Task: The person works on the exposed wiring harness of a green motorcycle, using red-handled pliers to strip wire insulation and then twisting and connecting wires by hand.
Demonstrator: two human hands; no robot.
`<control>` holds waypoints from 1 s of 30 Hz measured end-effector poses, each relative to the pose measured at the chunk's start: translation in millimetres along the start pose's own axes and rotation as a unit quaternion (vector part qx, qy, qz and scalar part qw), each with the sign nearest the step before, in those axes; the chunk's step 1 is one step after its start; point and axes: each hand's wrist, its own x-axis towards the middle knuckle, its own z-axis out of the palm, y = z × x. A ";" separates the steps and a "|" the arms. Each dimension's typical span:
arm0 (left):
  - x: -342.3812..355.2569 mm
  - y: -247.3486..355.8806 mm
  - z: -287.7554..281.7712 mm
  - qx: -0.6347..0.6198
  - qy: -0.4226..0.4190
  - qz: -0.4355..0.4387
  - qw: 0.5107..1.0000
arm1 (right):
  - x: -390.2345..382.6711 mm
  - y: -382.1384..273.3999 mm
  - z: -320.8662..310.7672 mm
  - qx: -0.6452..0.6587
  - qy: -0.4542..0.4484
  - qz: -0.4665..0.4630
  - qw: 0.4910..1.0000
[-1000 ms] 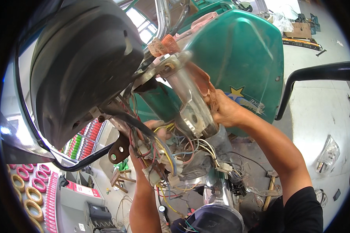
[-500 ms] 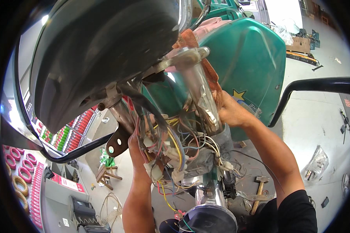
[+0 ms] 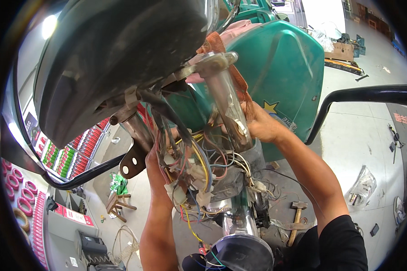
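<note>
My right hand (image 3: 261, 123) is beside a worn metal fork tube (image 3: 227, 106), its fingers curled in behind the tube. What they hold is hidden. My left hand (image 3: 153, 156) reaches up behind a tangle of coloured wires (image 3: 203, 158) with pale plastic connectors (image 3: 204, 198). Only a bit of its fingers shows through the wires, so their grip is hidden. An orange-brown cloth (image 3: 240, 83) hangs along the tube above my right hand. A large green body panel (image 3: 280, 67) stands behind it.
A big black cover (image 3: 117, 58) overhangs the upper left. Black bars (image 3: 371, 95) reach out on both sides. Below is a round dark-faced part (image 3: 242, 255). A hammer (image 3: 297, 221), a plastic bag (image 3: 362, 186) and a wooden stool (image 3: 119, 205) are on the floor.
The whole view has shifted slightly, so most things appear a little further left. Both hands stay at about the same places by the tube and wires.
</note>
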 end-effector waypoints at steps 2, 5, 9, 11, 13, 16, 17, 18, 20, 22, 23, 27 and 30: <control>0.1 0.3 -0.4 -0.003 -0.002 -0.001 1.000 | 3.7 6.0 1.9 -0.019 0.008 -0.034 0.999; -0.5 0.7 8.4 -0.006 -0.006 0.005 1.000 | 5.8 5.4 6.7 0.007 0.013 -0.054 0.998; -0.9 -0.8 13.3 0.042 -0.030 0.047 0.998 | 4.9 10.8 7.0 0.051 0.028 -0.023 0.998; -2.8 7.1 11.9 -0.026 -0.050 -0.024 0.998 | 4.6 13.3 3.4 0.049 0.017 0.004 0.999; 0.5 7.3 6.6 -0.044 -0.083 -0.032 0.995 | 6.2 14.0 5.2 0.047 0.020 0.022 0.998; 6.8 6.3 0.2 -0.125 -0.124 -0.075 0.982 | 3.0 4.5 14.0 0.068 0.029 0.024 0.997; -3.4 11.7 7.9 -0.060 -0.109 -0.066 0.990 | 0.0 0.7 16.4 0.077 0.034 0.024 0.996; -4.3 13.1 8.6 -0.059 -0.130 -0.047 0.989 | -3.1 -3.1 20.9 0.077 0.035 0.000 0.996; -4.9 12.9 11.1 -0.047 -0.154 -0.011 0.987 | -6.7 -5.6 17.0 0.064 0.037 0.010 0.997; -1.7 11.1 9.8 -0.044 -0.163 -0.018 0.986 | -10.1 -6.8 16.8 0.047 0.046 0.011 0.998; -1.8 12.5 11.2 -0.063 -0.150 -0.039 0.986 | -11.3 -8.1 17.6 0.048 0.042 0.012 0.998; 3.9 14.1 14.7 -0.111 -0.144 -0.066 0.981 | -24.0 -35.1 20.1 0.009 0.058 0.008 0.998; 11.1 4.2 19.5 -0.080 -0.165 -0.039 0.982 | -30.8 -24.7 5.6 -0.003 0.102 0.002 0.995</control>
